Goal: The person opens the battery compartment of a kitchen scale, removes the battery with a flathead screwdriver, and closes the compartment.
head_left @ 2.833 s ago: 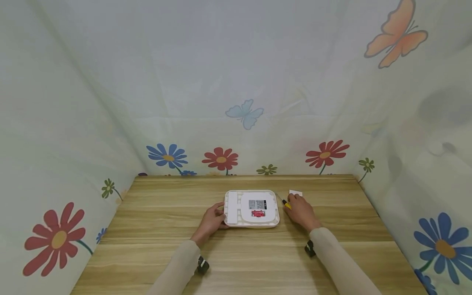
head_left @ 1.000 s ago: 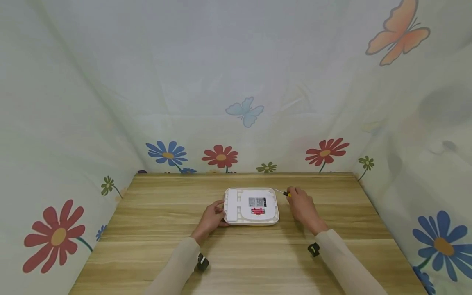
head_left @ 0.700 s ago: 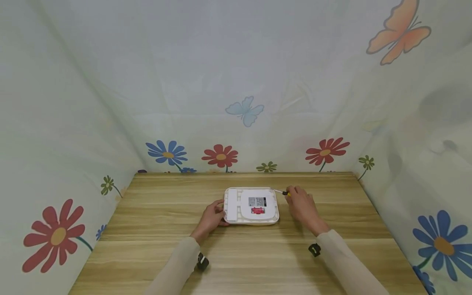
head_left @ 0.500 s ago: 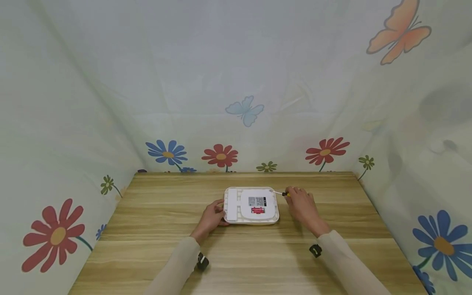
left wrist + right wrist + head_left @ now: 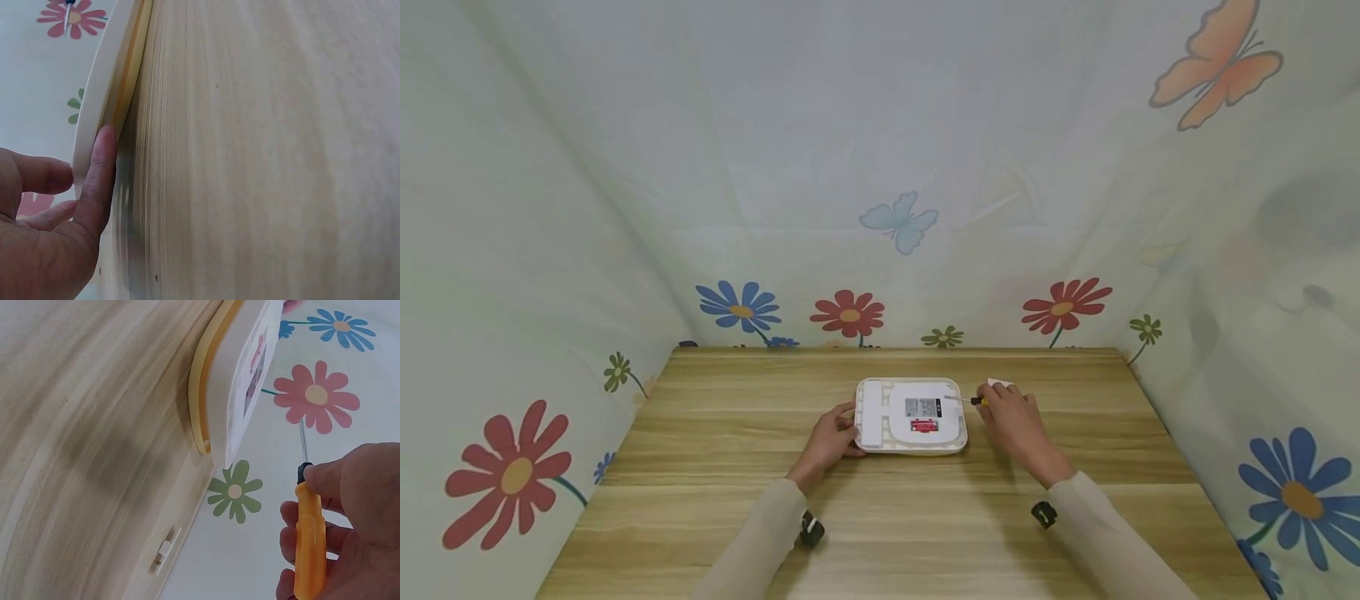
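Note:
A white rounded device point(image 5: 872, 417) lies on the table, its labelled side up, with red batteries point(image 5: 923, 426) in an opened compartment. Its lower side shows yellow in both wrist views. My left hand point(image 5: 829, 437) holds its left edge, a finger point(image 5: 100, 162) along the side. In my right hand point(image 5: 1017, 427) is a screwdriver point(image 5: 309, 544) with a yellow handle and black collar, gripped between thumb and curled fingers. Its thin shaft points left, the tip over the device's right part near the label. Whether the tip touches cannot be told.
A small white piece point(image 5: 998, 382) lies on the table just beyond my right fingers. The wood-grain table point(image 5: 910, 533) ends at a flowered cloth backdrop point(image 5: 790, 167) at the back and sides.
My right hand has brought the screwdriver from beside the device to its upper right corner, then slightly nearer, toward the label. The small white piece, hidden lately, shows again. The left hand stays put.

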A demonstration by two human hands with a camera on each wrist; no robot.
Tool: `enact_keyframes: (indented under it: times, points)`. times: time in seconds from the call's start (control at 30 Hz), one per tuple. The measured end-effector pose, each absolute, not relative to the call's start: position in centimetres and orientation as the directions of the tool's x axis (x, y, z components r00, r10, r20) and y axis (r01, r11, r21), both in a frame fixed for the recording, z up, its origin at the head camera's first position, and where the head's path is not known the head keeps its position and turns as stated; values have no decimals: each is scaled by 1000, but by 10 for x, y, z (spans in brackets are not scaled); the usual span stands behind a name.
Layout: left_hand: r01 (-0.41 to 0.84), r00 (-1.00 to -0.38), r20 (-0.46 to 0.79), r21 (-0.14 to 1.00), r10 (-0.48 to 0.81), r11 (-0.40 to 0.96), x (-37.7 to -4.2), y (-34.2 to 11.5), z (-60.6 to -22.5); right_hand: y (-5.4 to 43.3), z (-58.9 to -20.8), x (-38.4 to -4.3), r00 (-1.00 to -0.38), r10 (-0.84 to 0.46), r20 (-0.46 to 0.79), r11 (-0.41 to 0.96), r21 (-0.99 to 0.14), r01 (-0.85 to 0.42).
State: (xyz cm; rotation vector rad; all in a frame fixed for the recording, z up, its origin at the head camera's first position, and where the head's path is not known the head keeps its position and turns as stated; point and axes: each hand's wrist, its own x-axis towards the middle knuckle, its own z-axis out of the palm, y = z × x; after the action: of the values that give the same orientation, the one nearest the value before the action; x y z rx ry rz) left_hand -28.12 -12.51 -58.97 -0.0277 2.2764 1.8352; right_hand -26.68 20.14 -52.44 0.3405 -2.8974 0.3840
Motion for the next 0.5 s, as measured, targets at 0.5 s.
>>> enact_keyframes:
  times: [0.5]
  points:
    - [-154, -976, -184, 962, 120, 225, -280, -125, -589, 199, -523, -259, -932, -282, 227, 932, -165, -322]
